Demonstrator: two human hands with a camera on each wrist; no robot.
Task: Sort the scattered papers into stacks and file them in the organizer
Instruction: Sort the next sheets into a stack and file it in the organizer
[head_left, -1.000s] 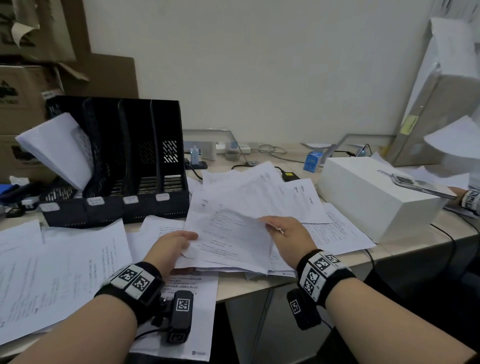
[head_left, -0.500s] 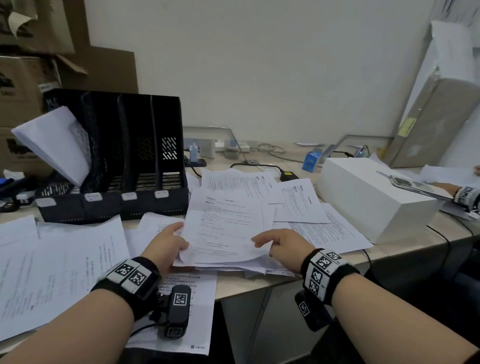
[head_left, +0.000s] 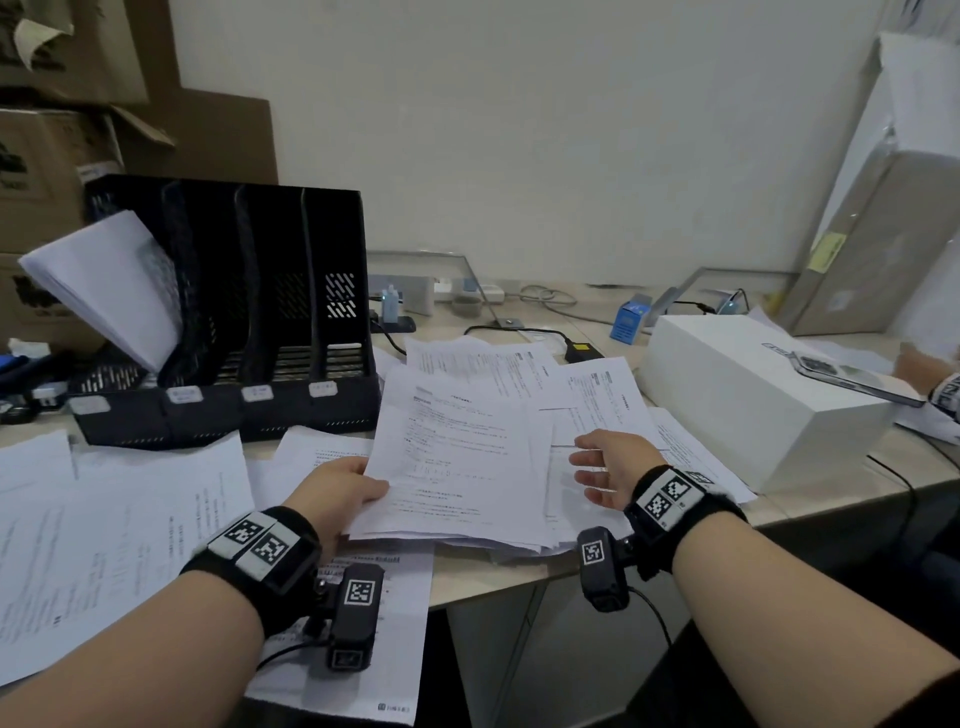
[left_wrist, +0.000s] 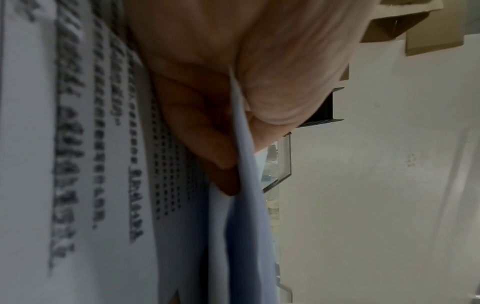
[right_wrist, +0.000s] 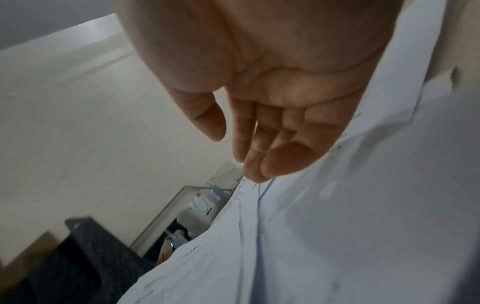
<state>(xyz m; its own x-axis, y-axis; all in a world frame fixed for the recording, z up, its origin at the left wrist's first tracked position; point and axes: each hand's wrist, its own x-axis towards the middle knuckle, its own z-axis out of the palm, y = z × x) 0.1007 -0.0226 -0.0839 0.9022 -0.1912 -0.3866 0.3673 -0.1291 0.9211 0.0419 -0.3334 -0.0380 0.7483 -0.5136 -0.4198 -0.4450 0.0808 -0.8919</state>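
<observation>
matt paper sheets (head_left: 457, 457), black plastic organizer (head_left: 270, 291)

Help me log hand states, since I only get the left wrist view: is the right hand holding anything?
Observer: No. The right hand is open, fingers relaxed, over the loose papers.
Operator: Anything filed in the organizer?
Observer: One stack leans in the leftmost slot of the black organizer.
Operator: Where do my pinched sheets lie?
Observer: The left hand holds the left edge of the top sheets of the pile at the front of the desk.
</observation>
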